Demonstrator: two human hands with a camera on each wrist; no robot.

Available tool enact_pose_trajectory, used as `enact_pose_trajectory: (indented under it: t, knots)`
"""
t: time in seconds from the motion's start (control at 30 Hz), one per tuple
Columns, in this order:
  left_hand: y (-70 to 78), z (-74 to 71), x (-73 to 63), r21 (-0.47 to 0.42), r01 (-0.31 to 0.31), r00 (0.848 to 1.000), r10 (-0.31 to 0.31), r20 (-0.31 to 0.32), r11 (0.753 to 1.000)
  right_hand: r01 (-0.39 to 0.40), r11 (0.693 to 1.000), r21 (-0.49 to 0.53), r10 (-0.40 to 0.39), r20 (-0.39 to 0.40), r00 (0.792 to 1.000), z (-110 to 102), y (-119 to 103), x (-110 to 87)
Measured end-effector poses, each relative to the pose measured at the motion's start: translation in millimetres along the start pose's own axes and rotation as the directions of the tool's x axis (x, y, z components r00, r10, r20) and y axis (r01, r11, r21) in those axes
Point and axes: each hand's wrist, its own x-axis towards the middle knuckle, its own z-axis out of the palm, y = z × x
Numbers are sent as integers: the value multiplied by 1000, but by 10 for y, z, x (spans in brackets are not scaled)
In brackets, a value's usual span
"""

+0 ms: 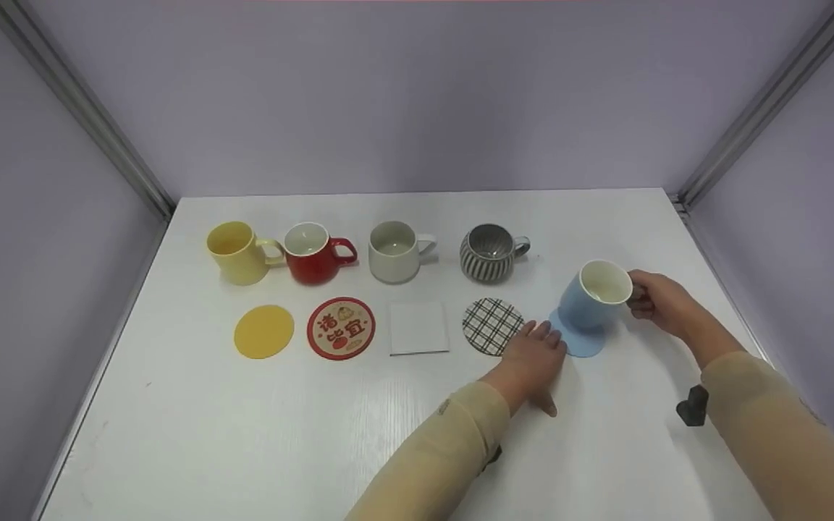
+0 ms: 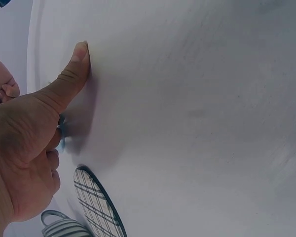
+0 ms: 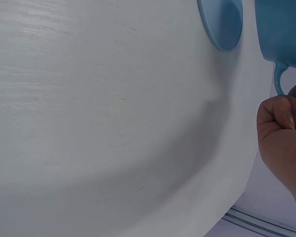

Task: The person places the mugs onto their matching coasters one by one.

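Observation:
By its handle, my right hand (image 1: 663, 302) grips a light blue mug (image 1: 585, 302) with a white inside. The mug is held over the round blue coaster (image 1: 583, 343), and in the right wrist view its shadow falls on that coaster (image 3: 223, 22). My left hand (image 1: 533, 359) lies low over the table, fingertips right at the coaster's left edge and thumb spread away. Beside those fingers is a round plaid coaster (image 1: 491, 325), also in the left wrist view. A grey striped mug (image 1: 488, 255) stands behind the plaid coaster.
A yellow mug (image 1: 240, 257), a red mug (image 1: 314, 259) and a pale grey mug (image 1: 394, 257) stand along the back. In front of them lie a yellow coaster (image 1: 263, 331), a red-rimmed coaster (image 1: 341, 328) and a white square coaster (image 1: 418, 328). Walls enclose the table's back and sides.

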Motion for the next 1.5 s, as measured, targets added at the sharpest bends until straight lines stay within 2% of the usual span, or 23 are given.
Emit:
enact_pose_trajectory:
  t: [0.13, 0.4, 0.53, 0.8, 1.0, 1.5]
  knots:
    - [0, 19, 6, -6, 3, 1000, -4, -17, 1000, -7, 1000, 4, 7, -16, 1000, -7, 7, -5]
    - [-1, 55, -45, -109, 25, 999, -29, -31, 994, -27, 1000, 5, 27, -21, 999, -6, 67, -47]
    - [-6, 65, -64, -128, 36, 999, -40, -35, 991, -20, 1000, 7, 20, -24, 1000, 19, 91, -76]
    - [-5, 71, -59, -123, 33, 998, -38, -40, 992, -36, 999, 8, 37, -16, 999, 89, 126, -123]
    - [-8, 71, -40, -111, 35, 999, -37, -16, 993, -29, 1000, -1, 29, -2, 1000, 116, 151, -125]
    - [-27, 60, -77, -122, 26, 998, -32, -45, 992, -52, 999, 5, 52, -3, 999, 157, 184, -114]
